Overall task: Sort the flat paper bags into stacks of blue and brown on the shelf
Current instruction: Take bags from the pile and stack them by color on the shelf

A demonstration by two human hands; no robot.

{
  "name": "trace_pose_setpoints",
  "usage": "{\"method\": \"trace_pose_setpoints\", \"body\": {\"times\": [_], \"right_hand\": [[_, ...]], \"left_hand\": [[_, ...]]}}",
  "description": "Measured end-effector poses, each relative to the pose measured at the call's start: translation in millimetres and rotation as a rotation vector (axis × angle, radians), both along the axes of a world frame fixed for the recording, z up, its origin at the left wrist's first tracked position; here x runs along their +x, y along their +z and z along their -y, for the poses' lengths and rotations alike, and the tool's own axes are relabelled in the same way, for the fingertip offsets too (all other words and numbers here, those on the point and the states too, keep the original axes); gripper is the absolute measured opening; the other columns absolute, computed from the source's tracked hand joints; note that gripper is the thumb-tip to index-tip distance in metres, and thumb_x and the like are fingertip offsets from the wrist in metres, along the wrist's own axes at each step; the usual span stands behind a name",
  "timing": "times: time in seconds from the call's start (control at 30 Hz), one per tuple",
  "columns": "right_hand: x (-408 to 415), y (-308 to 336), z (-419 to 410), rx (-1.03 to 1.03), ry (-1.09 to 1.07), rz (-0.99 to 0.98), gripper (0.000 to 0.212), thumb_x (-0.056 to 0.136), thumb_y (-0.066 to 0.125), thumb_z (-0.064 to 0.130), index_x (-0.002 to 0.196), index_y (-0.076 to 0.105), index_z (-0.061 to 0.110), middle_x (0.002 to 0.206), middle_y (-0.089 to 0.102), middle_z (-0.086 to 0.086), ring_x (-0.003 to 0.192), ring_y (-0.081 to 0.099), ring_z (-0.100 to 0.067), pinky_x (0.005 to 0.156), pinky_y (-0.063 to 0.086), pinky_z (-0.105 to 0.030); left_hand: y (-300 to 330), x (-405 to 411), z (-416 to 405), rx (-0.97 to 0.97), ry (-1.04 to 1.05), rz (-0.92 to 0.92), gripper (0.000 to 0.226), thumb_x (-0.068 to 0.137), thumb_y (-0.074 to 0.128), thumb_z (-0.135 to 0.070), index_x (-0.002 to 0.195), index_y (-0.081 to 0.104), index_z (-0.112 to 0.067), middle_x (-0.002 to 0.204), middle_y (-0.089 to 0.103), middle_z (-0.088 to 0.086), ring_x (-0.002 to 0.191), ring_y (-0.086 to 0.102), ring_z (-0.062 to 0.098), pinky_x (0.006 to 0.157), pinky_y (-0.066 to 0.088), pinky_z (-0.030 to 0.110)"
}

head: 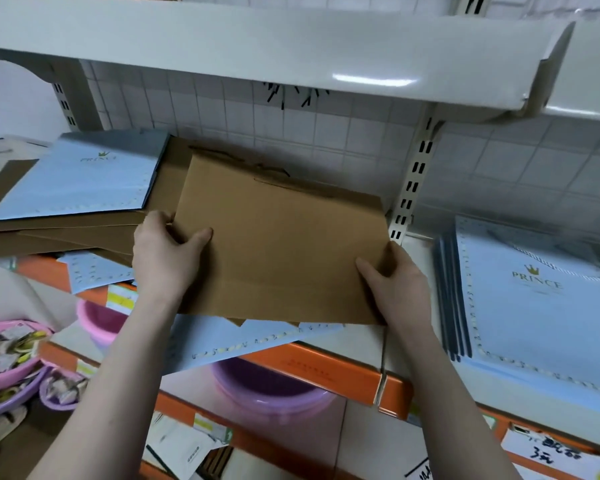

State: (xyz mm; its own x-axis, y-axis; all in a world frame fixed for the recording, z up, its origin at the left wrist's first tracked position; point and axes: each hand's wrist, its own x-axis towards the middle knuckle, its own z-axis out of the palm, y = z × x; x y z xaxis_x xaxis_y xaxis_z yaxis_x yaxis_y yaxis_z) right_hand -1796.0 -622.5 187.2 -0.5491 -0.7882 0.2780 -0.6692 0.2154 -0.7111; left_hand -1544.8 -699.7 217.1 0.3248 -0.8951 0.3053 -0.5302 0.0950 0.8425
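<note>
Thumbs are pinching the brown bag point(278, 247): left hand point(163, 251), right hand point(392, 289) are gripping its edges; keep it level, clear of the blue stack point(534, 306) beside it.

I see a flat brown bag point(281, 251) at centre, lying tilted over a blue bag point(243, 341) at its 6 o'clock. At 3 o'clock sits a neat blue stack point(534, 306); at 10 o'clock a blue bag point(84, 178) tops loose brown bags point(84, 233).

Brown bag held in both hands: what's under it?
Under the brown bag, a blue bag sticks out over the orange shelf edge, with a brown corner just above it. Anything deeper in the pile is covered.
</note>
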Motion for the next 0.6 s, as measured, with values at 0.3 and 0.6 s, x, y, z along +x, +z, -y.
{"method": "trace_pose_setpoints", "body": {"times": [0.3, 0.6], "right_hand": [[-3.1, 27.1, -48.4, 0.054, -0.092, -0.221, 0.062, 0.089, 0.055, 0.048, 0.140, 0.037, 0.017, 0.115, 0.057, -0.009, 0.099, 0.058, -0.030, 0.071, 0.042, -0.030], [-84.4, 32.5, -190.0, 0.196, -0.139, -0.311, 0.071, 0.091, 0.048, 0.051, 0.145, 0.023, 0.012, 0.127, 0.042, -0.012, 0.109, 0.052, -0.032, 0.082, 0.043, -0.037]], "left_hand": [[0.4, -12.4, -43.5, 0.071, -0.023, 0.253, 0.057, 0.085, 0.062, -0.040, 0.129, 0.047, -0.007, 0.122, 0.048, 0.022, 0.110, 0.048, 0.038, 0.087, 0.040, 0.043], [3.0, -121.3, -170.5, 0.056, -0.045, 0.315, 0.082, 0.078, 0.065, -0.053, 0.144, 0.032, -0.016, 0.126, 0.040, 0.022, 0.111, 0.050, 0.042, 0.086, 0.043, 0.048]]}}
